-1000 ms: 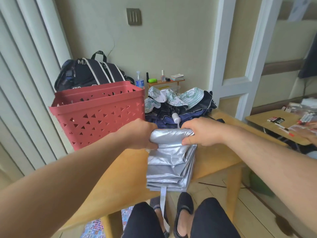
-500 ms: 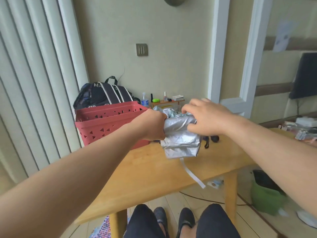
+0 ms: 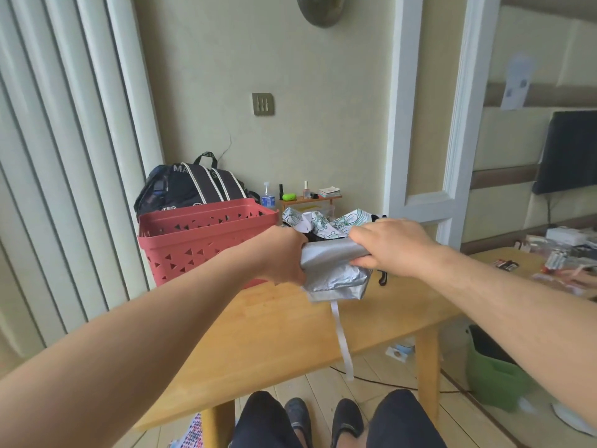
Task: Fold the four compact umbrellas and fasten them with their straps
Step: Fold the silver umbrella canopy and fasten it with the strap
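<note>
A silver compact umbrella (image 3: 336,273) is held above the wooden table (image 3: 277,337), its canopy partly rolled into a bundle. My left hand (image 3: 281,257) grips its left end. My right hand (image 3: 387,247) is curled over the top right of the roll. A white strap (image 3: 340,341) hangs from the bundle's lower edge, past the table's front edge. Behind my hands lies a pile of other umbrellas (image 3: 323,223), one white with green print; the rest of the pile is mostly hidden.
A red perforated basket (image 3: 200,240) stands at the table's back left, a black backpack (image 3: 190,185) behind it. A low shelf with small bottles (image 3: 307,195) is by the wall. A green bin (image 3: 494,370) sits on the floor at right. My knees and shoes show below.
The hanging silver canopy has been rolled up shorter and lifted higher over the table. The camera tilted upward. The strap now dangles lower, past the front edge.
</note>
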The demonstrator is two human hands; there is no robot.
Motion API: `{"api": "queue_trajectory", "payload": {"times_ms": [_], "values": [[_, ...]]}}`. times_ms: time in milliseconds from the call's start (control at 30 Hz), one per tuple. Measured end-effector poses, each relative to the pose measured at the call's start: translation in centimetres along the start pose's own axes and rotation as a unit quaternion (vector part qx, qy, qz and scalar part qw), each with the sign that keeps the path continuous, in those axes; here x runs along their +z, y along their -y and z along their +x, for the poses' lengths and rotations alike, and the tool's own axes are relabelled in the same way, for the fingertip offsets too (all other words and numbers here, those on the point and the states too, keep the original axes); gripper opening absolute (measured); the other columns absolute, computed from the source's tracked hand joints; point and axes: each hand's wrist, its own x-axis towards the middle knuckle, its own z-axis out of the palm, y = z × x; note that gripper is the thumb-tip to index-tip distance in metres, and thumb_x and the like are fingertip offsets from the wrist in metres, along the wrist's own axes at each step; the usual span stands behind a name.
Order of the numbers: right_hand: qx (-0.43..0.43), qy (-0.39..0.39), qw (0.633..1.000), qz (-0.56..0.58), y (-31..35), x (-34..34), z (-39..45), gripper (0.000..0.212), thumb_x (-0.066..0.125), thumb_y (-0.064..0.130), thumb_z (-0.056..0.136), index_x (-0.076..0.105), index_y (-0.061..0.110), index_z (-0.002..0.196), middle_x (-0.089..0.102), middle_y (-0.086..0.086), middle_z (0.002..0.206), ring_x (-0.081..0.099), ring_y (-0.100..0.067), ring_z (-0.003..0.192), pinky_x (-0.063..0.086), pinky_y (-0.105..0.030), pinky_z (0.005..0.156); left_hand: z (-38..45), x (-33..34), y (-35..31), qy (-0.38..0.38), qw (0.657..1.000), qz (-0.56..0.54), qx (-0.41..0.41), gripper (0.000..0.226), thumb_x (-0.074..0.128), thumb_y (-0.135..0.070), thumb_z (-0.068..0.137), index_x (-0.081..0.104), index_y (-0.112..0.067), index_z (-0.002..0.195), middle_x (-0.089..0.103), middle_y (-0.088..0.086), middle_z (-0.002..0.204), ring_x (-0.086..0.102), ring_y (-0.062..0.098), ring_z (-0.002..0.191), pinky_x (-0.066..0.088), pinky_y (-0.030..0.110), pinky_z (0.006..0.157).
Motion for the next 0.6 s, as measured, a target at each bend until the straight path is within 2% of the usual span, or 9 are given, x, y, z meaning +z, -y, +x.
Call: {"api": "queue_trajectory", "payload": {"times_ms": [100,200,267,333,367,400,467,533,600], "values": [[0.038,0.030,0.999,-0.010,1.3,-0.1,0.2,0.033,0.061,0.055,0.093,0.039,0.031,0.098,0.060,0.002,0.096,0.057,-0.028,0.092,0.039,-0.033,0.066,0.2,0.6,0.9,0.014,1.000,-0.002,-0.010,0.034,0.079,-0.034,0.071,0.063,-0.021,0.097,0.071,-0.001,0.080,0.066,0.020,0.072,0.054,0.032,0.059],[0.064,0.050,0.997,-0.007,3.0,-0.7,0.9,0.023,0.060,0.047,0.093,0.045,0.030,0.099,0.057,-0.001,0.091,0.048,-0.029,0.083,0.042,-0.033,0.067,0.6,0.8,2.0,0.029,0.999,0.031,-0.018,0.037,0.081,-0.034,0.073,0.064,-0.023,0.104,0.067,-0.002,0.089,0.065,0.024,0.084,0.060,0.041,0.076],[0.076,0.061,0.995,-0.002,3.9,-1.0,1.3,0.018,0.059,0.042,0.094,0.052,0.029,0.105,0.048,0.001,0.085,0.048,-0.029,0.082,0.041,-0.033,0.065,1.0,0.4,2.1,0.035,0.996,0.081,-0.008,0.061,0.081,-0.045,0.076,0.059,-0.028,0.130,0.064,-0.001,0.113,0.061,0.029,0.116,0.055,0.048,0.099],[0.079,0.064,0.995,0.003,4.7,-1.3,1.7,0.015,0.059,0.039,0.094,0.054,0.029,0.104,0.051,0.001,0.088,0.050,-0.029,0.083,0.039,-0.032,0.062,1.4,-0.4,1.2,0.010,0.997,0.077,0.006,0.092,0.074,-0.065,0.078,0.035,-0.037,0.156,0.055,0.002,0.140,0.045,0.033,0.138,0.042,0.054,0.113],[0.079,0.064,0.995,0.009,5.1,-1.5,1.8,0.015,0.059,0.038,0.093,0.055,0.028,0.104,0.051,0.002,0.088,0.051,-0.028,0.083,0.038,-0.032,0.060,1.6,-0.7,0.4,-0.017,0.997,0.064,0.024,0.092,0.070,-0.069,0.079,0.034,-0.038,0.158,0.056,0.002,0.142,0.046,0.032,0.137,0.043,0.052,0.112],[0.080,0.063,0.995,0.019,5.3,-1.7,1.9,0.018,0.059,0.038,0.091,0.057,0.026,0.104,0.051,0.002,0.087,0.053,-0.028,0.084,0.037,-0.031,0.059,1.6,-0.9,-0.4,-0.040,0.996,0.060,0.050,0.084,0.069,-0.068,0.081,0.042,-0.036,0.154,0.061,0.001,0.135,0.052,0.030,0.131,0.047,0.048,0.107],[0.086,0.064,0.993,0.045,5.3,-2.1,2.0,0.020,0.061,0.037,0.086,0.058,0.022,0.100,0.056,0.002,0.089,0.056,-0.027,0.084,0.039,-0.031,0.057,1.7,-0.7,-1.0,-0.049,0.993,0.081,0.075,0.053,0.067,-0.058,0.086,0.060,-0.031,0.131,0.065,-0.004,0.106,0.062,0.027,0.109,0.055,0.043,0.090],[0.087,0.079,0.991,0.063,4.6,-2.2,1.6,0.020,0.063,0.036,0.081,0.057,0.021,0.092,0.055,0.003,0.086,0.057,-0.025,0.080,0.040,-0.030,0.055,1.1,-0.5,-0.6,-0.038,0.993,0.098,0.052,0.035,0.064,-0.054,0.089,0.062,-0.029,0.114,0.056,-0.009,0.089,0.061,0.023,0.093,0.056,0.040,0.077],[0.085,0.096,0.989,0.069,3.7,-2.3,1.1,0.020,0.065,0.037,0.078,0.053,0.022,0.084,0.053,0.004,0.082,0.054,-0.019,0.072,0.040,-0.029,0.054,0.6,-0.3,0.4,-0.053,0.991,0.116,0.041,0.030,0.061,-0.054,0.089,0.060,-0.032,0.109,0.058,-0.011,0.088,0.059,0.021,0.086,0.051,0.036,0.068]]}}
